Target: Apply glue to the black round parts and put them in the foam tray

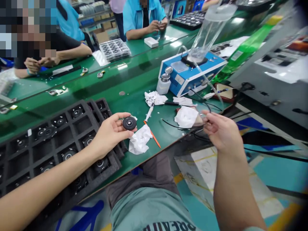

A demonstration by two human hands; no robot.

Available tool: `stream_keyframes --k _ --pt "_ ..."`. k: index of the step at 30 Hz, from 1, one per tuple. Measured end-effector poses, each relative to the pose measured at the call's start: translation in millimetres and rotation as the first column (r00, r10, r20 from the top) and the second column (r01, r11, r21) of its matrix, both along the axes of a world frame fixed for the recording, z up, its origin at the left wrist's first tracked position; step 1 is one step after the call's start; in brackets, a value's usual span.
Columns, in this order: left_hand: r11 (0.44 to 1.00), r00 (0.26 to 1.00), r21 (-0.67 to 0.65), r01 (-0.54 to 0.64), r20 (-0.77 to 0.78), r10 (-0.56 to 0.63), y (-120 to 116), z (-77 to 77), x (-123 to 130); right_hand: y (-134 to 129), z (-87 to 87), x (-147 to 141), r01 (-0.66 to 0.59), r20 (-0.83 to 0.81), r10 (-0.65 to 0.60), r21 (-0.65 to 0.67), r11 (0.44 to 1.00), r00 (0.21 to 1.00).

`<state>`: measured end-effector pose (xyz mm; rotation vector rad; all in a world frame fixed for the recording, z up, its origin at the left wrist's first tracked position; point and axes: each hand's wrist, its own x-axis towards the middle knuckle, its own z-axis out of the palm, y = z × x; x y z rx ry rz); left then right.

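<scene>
The disc point(129, 123) is black with a silver centre, the tabletop point(134, 80) glossy green, the tissue point(141, 139) white, the stick point(152, 134) orange, the foam tray point(101, 181) black with a square grid, the box point(192, 72) blue and white

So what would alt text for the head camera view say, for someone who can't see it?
A person's left hand holds up a black disc-shaped part above a green workbench, beside a black foam tray of similar parts. The right hand is near crumpled white tissue. A co-worker sits across the bench.
</scene>
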<state>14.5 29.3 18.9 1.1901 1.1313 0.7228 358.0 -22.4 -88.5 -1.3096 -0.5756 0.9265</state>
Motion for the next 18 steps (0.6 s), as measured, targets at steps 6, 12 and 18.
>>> stream_keyframes --k 6,12,18 --pt "1.0 1.0 0.002 0.024 0.02 -0.024 9.8 -4.6 22.1 -23.8 19.9 -58.4 -0.197 -0.308 0.233 0.144 0.97 0.922" --pt "0.999 0.999 -0.029 0.037 0.03 -0.036 8.9 -11.8 22.3 -24.0 29.8 -107.4 -0.319 -0.12 0.374 0.326 0.89 0.92" --pt "0.992 0.992 0.034 0.125 -0.002 -0.125 5.5 -16.0 20.0 -12.5 28.9 -132.6 -0.301 0.059 0.301 0.367 0.88 0.952"
